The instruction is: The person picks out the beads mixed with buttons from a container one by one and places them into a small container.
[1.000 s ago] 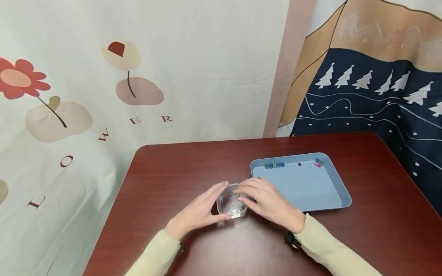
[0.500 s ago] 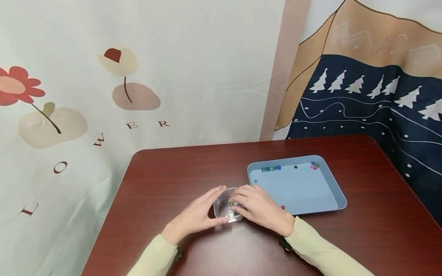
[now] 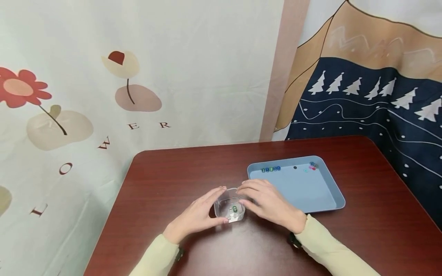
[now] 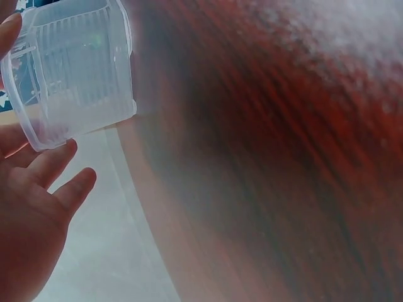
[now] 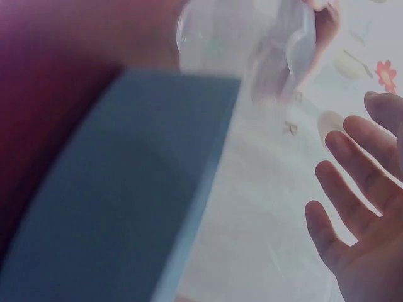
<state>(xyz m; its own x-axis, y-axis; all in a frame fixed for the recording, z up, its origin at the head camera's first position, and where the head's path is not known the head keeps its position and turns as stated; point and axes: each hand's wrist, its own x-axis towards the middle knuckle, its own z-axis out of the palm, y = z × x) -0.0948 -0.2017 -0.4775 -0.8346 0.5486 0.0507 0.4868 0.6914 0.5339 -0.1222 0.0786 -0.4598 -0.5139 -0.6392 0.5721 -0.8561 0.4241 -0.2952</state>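
A small clear plastic container (image 3: 229, 212) stands on the table, with a green marble (image 3: 235, 209) at its bottom. My left hand (image 3: 197, 214) grips it from the left, thumb at the near side and fingers at the far side; the left wrist view also has this container (image 4: 82, 69) between thumb and fingers. Over the container's right edge is my right hand (image 3: 269, 201), apart from the marble. In the right wrist view this right hand (image 5: 371, 207) has spread, nearly straight fingers and holds nothing.
The blue-grey tray (image 3: 307, 191) lies to the right, partly behind my right hand. Several blue and green marbles (image 3: 271, 169) line its far left edge. A dark round piece (image 3: 295, 167) and a small colourful cluster (image 3: 313, 166) lie farther right. A printed curtain (image 3: 207, 76) hangs behind the table.
My right hand lowered a green marble into the container, let it go and drew back up to the right. The left hand has kept its grip on the container.
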